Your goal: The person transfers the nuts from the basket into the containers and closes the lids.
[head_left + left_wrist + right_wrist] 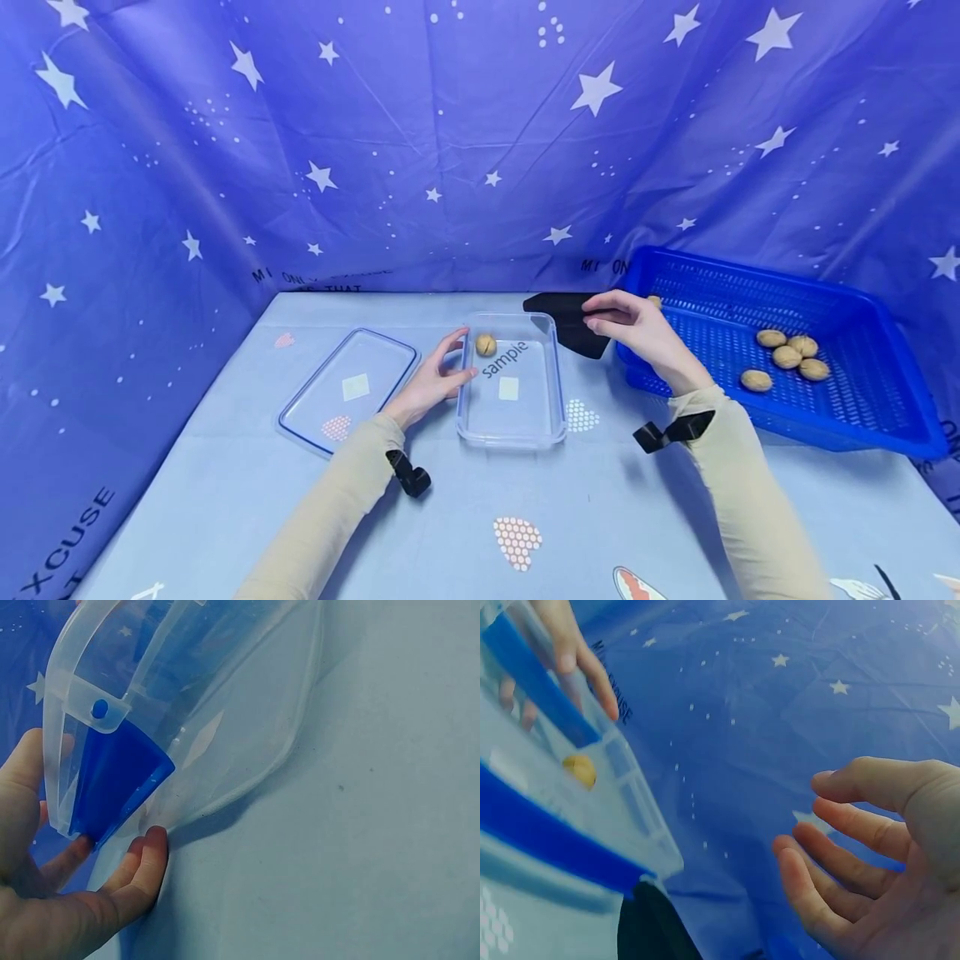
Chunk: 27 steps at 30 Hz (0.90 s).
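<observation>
A clear rectangular container (513, 429) stands mid-table with a single walnut (486, 345) in its far left corner. My left hand (432, 380) grips the container's left wall, thumb at the rim and fingertips spread along the side. In the left wrist view, several fingertips (154, 838) bend in at the container's lower edge. Above a black patch (573, 321), between the container and a blue basket (750, 423), hovers my right hand (636, 327). Its fingers are loosely bent and hold nothing, as the right wrist view shows. Several walnuts (787, 357) lie in the basket.
Left of my left hand lies a flat clear lid (315, 417) with a blue seal. Both the lid and the container have a pale square label (508, 388). A blue star-printed curtain (450, 125) hangs behind the table. The basket fills the table's right side.
</observation>
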Motion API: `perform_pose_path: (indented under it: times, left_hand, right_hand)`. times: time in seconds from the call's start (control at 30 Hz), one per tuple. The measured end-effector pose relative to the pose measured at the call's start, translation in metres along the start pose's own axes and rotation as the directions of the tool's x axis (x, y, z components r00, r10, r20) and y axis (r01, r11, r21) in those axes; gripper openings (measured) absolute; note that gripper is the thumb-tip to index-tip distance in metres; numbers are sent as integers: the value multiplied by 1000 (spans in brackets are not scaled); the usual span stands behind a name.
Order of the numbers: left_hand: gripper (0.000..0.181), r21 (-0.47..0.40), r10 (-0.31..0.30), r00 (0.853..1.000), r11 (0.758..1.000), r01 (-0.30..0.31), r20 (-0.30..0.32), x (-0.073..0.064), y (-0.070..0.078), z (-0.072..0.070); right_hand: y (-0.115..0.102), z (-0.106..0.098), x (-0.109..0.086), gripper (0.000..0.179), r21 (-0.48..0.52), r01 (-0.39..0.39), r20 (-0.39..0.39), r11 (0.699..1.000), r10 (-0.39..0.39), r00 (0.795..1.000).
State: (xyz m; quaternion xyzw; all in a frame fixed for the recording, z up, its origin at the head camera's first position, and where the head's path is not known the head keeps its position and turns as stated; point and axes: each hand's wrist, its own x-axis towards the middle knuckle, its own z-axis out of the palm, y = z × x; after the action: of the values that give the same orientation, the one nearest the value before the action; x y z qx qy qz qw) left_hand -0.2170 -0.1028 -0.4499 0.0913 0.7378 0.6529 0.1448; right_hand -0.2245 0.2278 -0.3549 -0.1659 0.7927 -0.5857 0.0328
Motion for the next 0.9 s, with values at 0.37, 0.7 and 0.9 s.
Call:
perform_pose_path:
  times: [0.37, 0.7, 0.9]
  left_hand:
    - [75, 14, 6, 1000, 1000, -6, 6, -1, 0, -1]
    - [75, 9, 8, 1000, 1000, -8, 14, 0, 0, 0]
    - [74, 6, 8, 1000, 1000, -8, 4, 0, -1, 0]
  right_hand:
    - [5, -29, -23, 37, -123, -49, -71, 991, 40, 997]
    - [9, -60, -45, 31, -266, -81, -73, 961, 64, 995]
    - [13, -80, -56, 29, -341, -93, -53, 935, 79, 995]
